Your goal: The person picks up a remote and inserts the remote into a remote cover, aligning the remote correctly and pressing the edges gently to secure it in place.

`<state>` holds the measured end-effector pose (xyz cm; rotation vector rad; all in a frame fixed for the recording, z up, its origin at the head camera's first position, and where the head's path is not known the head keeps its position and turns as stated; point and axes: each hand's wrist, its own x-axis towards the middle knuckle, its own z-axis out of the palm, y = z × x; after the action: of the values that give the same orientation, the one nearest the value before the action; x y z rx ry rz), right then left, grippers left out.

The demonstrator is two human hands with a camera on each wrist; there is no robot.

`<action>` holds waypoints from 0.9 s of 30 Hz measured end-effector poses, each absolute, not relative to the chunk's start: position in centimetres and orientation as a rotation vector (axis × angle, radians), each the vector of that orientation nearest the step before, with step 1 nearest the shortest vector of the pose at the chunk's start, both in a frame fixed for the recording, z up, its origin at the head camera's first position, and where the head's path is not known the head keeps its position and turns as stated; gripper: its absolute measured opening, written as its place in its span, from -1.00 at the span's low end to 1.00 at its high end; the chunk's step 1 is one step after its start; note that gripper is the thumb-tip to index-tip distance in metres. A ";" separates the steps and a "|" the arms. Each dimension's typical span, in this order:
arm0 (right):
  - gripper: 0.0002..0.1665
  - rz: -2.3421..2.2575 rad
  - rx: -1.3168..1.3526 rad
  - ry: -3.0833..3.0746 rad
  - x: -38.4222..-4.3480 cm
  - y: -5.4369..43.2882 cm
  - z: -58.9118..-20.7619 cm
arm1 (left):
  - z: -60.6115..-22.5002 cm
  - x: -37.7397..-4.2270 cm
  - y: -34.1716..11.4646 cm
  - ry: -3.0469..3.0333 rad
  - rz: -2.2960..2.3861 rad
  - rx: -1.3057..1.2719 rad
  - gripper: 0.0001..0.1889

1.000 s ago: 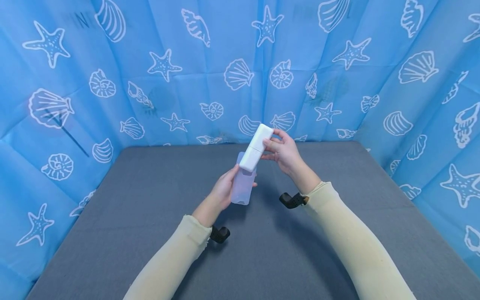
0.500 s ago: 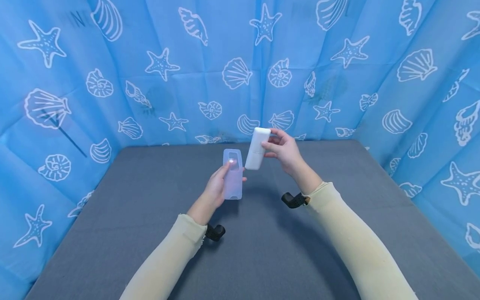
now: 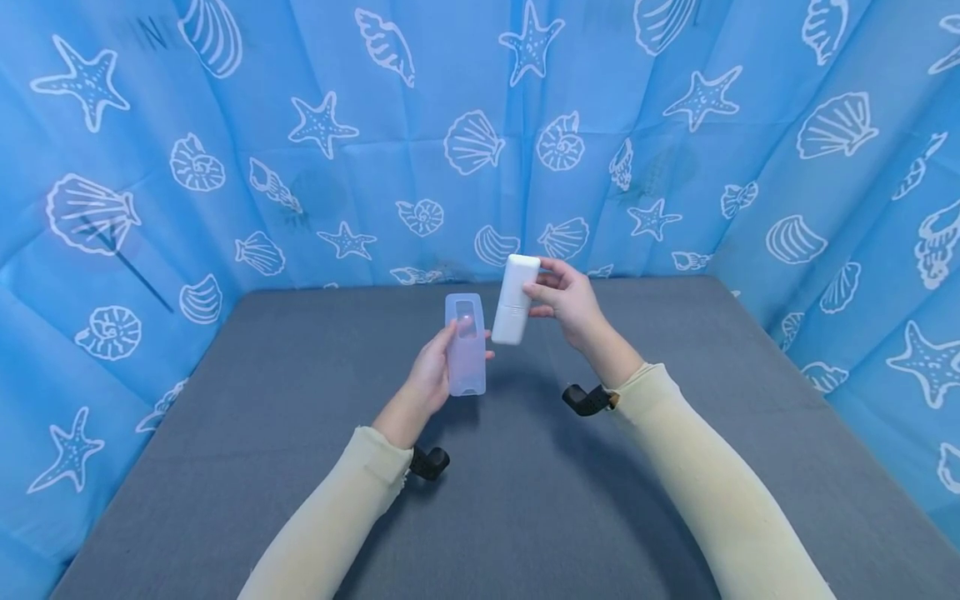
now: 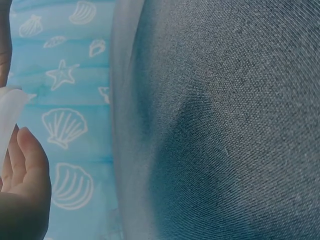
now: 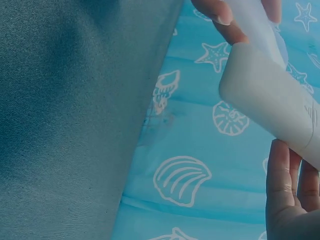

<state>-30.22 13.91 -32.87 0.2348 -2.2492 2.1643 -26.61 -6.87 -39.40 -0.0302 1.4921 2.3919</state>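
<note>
My left hand (image 3: pixel 430 373) grips a translucent, pale violet remote cover (image 3: pixel 467 367), thumb along its front at the window-like cutout and fingertips showing past its far side. Beside it, my right hand (image 3: pixel 567 302) holds a white remote control (image 3: pixel 513 292) by its side, thumb in front and fingers behind. The remote stands nearly upright, leaning slightly, with a seam across its lower part and small ridges by the seam. A narrow gap separates remote and cover in the head view. In the right wrist view the remote (image 5: pixel 265 90) overlaps the cover (image 5: pixel 257 25).
Both hands are over a grey cloth-covered table (image 3: pixel 510 500). Behind it and along both sides hangs a blue curtain (image 3: pixel 420 108) with white shells and starfish. Black wrist cameras (image 3: pixel 585 401) sit at the cuffs of both pale sleeves (image 3: pixel 697 467).
The remote overlapped the cover's upper part earlier; now they are apart. My left hand has moved slightly left with the cover, and the remote has tilted more upright in my right hand.
</note>
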 end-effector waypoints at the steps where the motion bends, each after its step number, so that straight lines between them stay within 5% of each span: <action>1: -0.41 2.165 0.232 -2.250 -30.3 13.9 -32.9 | -39.3 -26.6 -6.9 1.496 2.386 -0.010 -0.50; 27: -0.40 2.240 0.147 -2.293 -30.1 14.2 -33.3 | -39.1 -26.4 -7.2 1.457 2.395 -0.012 -0.50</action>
<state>-30.12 14.16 -33.29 0.1471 -2.2933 2.2399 -26.42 -7.18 -39.10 -0.0119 1.4567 2.3951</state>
